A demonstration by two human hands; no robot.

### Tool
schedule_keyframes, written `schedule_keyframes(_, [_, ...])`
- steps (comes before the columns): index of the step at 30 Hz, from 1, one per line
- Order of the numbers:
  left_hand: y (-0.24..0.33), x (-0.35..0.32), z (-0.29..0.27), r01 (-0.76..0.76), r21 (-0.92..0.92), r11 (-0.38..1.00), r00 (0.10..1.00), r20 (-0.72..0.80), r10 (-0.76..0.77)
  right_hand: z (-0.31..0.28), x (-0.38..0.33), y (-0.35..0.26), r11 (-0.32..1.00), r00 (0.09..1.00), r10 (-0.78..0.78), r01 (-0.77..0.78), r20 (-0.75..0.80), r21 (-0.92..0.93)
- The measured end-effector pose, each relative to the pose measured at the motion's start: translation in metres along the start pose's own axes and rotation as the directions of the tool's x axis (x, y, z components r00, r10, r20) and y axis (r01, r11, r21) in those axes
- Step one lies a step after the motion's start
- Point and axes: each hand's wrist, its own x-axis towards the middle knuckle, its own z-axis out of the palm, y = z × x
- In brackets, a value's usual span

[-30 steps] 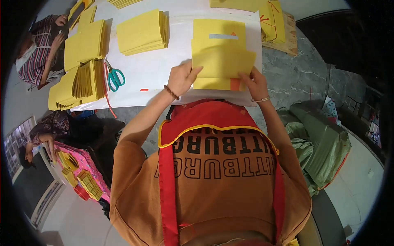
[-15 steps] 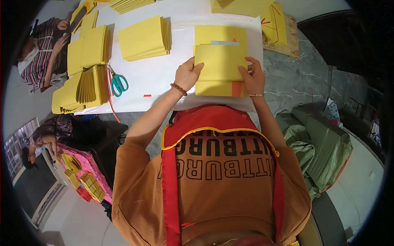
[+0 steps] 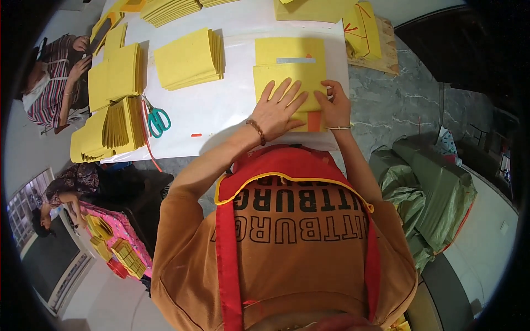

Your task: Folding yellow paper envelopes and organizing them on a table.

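A yellow paper sheet, folded across itself (image 3: 270,77), lies in front of me on the white-covered table (image 3: 226,110). My left hand (image 3: 279,110) is pressed flat on its folded part, fingers spread, with nothing gripped. At the right edge my right hand (image 3: 335,106) has its thumb on the paper and its fingers curled close by the edge. A pale grey strip (image 3: 296,60) shows above the fold, with a small orange mark beside it. Below the fold an orange patch (image 3: 313,121) lies between my hands.
Stacks of folded yellow paper (image 3: 187,59) stand left of my work, with more piles (image 3: 115,77) along the table's left side. Green-handled scissors (image 3: 159,122) and a red strip (image 3: 196,135) lie nearer. Green wrapped bundles (image 3: 436,187) stand at right. Two people (image 3: 52,80) work at left.
My left hand has left the sheet's left edge and now lies flat across the folded part. My right hand stays at the right edge. The view has shifted slightly.
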Motion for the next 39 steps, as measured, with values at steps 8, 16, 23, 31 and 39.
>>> schedule_keyframes(8, [-0.004, -0.002, 0.005, -0.032, 0.025, 0.999, 0.998, 0.063, 0.031, -0.001, -0.046, -0.003, 0.576, 0.855, -0.435, 0.505, 0.283, -0.642])
schedule_keyframes(16, [-0.016, -0.002, 0.009, -0.044, -0.066, 0.997, 0.991, -0.127, 0.035, -0.012, -0.030, -0.002, 0.796, 0.889, -0.289, 0.429, 0.355, -0.426])
schedule_keyframes(23, [-0.002, 0.025, -0.008, -0.062, 0.193, 0.979, 0.992, 0.124, 0.038, -0.023, -0.019, -0.018, 0.934, 0.983, -0.158, 0.117, 0.096, 0.337])
schedule_keyframes(31, [-0.062, 0.000, -0.087, -0.219, -0.069, 0.973, 0.833, -0.533, 0.149, -0.038, -0.024, -0.022, 0.943, 0.988, -0.084, 0.121, -0.133, 0.311])
schedule_keyframes(39, [-0.199, -0.071, -0.078, 0.261, 0.472, 0.842, 0.927, -0.367, -0.082, -0.031, -0.025, -0.005, 0.950, 0.989, -0.053, 0.093, -0.138, 0.300])
